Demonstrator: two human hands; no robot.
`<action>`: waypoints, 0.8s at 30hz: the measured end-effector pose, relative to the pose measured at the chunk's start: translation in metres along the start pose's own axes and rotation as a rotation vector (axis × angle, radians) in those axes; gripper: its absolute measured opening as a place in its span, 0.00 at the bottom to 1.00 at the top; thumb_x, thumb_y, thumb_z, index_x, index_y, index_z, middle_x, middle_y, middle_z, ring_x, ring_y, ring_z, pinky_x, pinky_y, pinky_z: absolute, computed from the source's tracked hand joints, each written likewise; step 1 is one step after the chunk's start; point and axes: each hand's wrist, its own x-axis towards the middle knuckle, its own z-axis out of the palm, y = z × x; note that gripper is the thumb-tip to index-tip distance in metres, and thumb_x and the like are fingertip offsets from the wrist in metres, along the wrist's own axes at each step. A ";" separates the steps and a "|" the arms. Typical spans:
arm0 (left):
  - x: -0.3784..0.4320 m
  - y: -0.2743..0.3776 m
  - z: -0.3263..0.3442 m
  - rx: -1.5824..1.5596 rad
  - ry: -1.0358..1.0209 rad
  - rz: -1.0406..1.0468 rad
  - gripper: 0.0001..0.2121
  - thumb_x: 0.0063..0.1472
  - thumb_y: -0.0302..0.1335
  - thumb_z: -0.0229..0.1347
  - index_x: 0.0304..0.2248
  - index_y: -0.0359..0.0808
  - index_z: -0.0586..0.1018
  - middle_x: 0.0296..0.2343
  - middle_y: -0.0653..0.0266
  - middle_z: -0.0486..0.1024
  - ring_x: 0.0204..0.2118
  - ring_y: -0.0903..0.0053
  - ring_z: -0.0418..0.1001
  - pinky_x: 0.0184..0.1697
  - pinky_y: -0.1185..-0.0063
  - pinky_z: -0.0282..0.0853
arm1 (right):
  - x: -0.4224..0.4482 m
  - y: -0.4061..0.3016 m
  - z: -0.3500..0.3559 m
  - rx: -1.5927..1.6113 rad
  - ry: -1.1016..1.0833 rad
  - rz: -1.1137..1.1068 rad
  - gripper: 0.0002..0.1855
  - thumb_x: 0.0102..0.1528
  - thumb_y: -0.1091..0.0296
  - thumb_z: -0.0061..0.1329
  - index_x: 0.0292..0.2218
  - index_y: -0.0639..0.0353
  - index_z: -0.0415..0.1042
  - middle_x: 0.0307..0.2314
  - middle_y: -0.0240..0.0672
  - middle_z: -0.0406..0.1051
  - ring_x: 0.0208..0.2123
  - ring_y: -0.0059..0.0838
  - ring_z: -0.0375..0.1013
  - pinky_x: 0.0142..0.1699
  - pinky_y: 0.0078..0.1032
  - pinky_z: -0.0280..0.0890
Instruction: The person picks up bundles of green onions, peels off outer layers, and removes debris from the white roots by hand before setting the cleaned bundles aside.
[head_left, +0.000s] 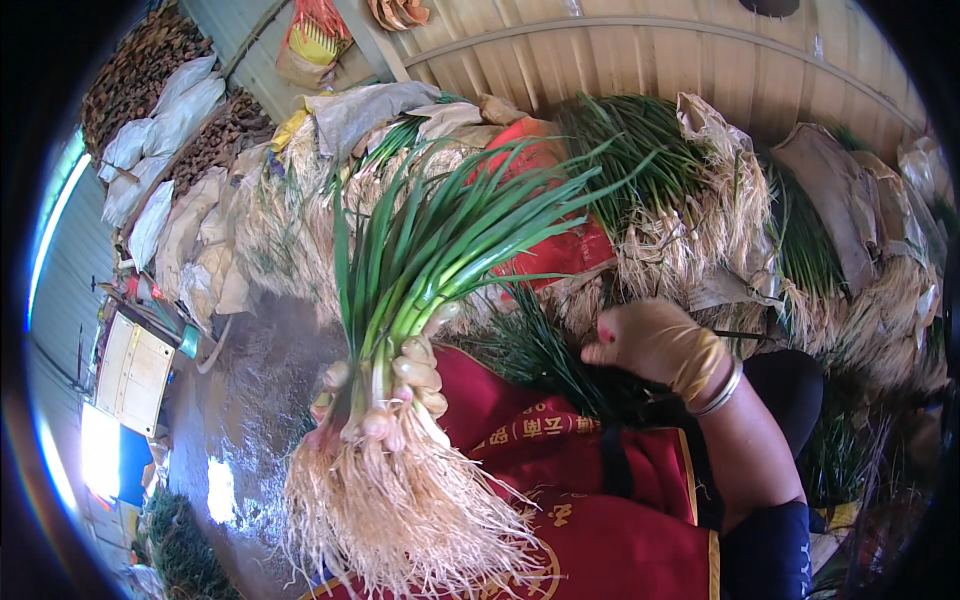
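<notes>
A bunch of scallion-like greens (450, 232) is raised before me, with long green leaves, pale pinkish bulbs and a thick mass of fibrous roots (405, 510). My left hand (420, 371) grips it just above the bulbs; its fingers show at the side and the palm is hidden behind the stems. To the right, my right hand (649, 345) is raised with curled fingers and is blurred. Whether it holds anything is unclear. Yellow rubber bands (699, 362) and a silver bangle (721, 390) circle that wrist. A red apron (630, 517) with yellow writing covers my lap.
Stacked bunches of the same greens (652, 165) line the corrugated wall (622, 52), some under sacking (829, 187). Loose greens (540, 345) lie beyond my lap. A wet floor (255, 397) and a pale box-like object (133, 360) are on the left.
</notes>
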 end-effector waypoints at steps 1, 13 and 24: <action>-0.001 0.000 0.001 -0.002 -0.009 0.000 0.47 0.41 0.29 0.61 0.58 0.39 0.45 0.41 0.60 0.65 0.43 0.72 0.64 0.43 0.71 0.66 | 0.001 -0.001 0.010 0.014 -0.054 -0.066 0.18 0.50 0.54 0.50 0.30 0.62 0.71 0.22 0.43 0.71 0.27 0.44 0.71 0.33 0.33 0.64; -0.002 -0.008 -0.009 -0.016 -0.045 -0.005 0.50 0.38 0.24 0.63 0.58 0.45 0.45 0.37 0.66 0.68 0.41 0.74 0.64 0.44 0.73 0.64 | 0.037 -0.075 0.007 1.199 0.091 -0.258 0.15 0.57 0.62 0.45 0.30 0.68 0.71 0.17 0.30 0.69 0.16 0.16 0.63 0.24 0.18 0.60; -0.069 -0.020 0.032 0.100 0.080 0.203 0.41 0.42 0.26 0.60 0.55 0.41 0.50 0.34 0.61 0.70 0.36 0.71 0.67 0.40 0.74 0.67 | 0.056 -0.094 0.052 0.861 -0.275 -0.569 0.34 0.49 0.41 0.50 0.48 0.58 0.61 0.29 0.32 0.70 0.28 0.19 0.68 0.34 0.20 0.64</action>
